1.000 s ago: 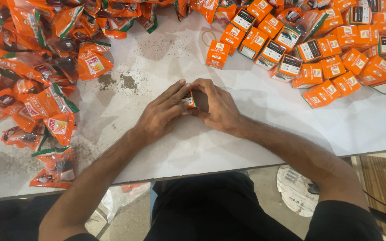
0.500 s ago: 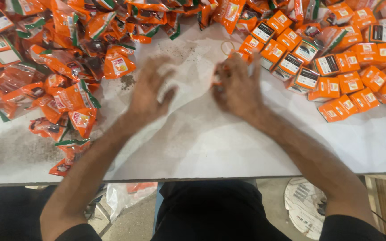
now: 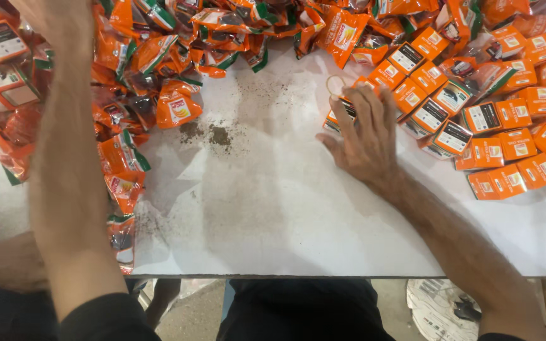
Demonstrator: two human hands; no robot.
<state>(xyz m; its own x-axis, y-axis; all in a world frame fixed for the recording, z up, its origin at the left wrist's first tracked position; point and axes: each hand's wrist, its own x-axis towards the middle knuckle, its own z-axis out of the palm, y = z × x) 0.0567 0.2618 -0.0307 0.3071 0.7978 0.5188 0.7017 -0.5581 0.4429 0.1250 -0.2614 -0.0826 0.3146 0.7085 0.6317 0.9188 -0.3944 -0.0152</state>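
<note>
The right hand (image 3: 364,136) lies palm-down on the white bench (image 3: 273,215), its fingers (image 3: 374,104) spread and flat, closed on nothing; their tips rest on a small orange cardboard box with a dark label (image 3: 347,108), which sits just ahead of them at the near end of the rows of like boxes (image 3: 494,126). A thin tan rubber-band loop (image 3: 336,85) lies just beyond the forefinger tip, touching or nearly touching that box. The box's long axis runs slantwise, away and to the right of the fingers. The left hand (image 3: 58,16) reaches far forward into the heap of crinkled orange-and-green foil sachets (image 3: 140,69); its fingers run out of view, so I cannot tell their state. The right hand is much nearer the box. One loop shows; boxes number some two dozen, sachets too many to count. A smear of dark powder (image 3: 213,134) lies between the hands.
</note>
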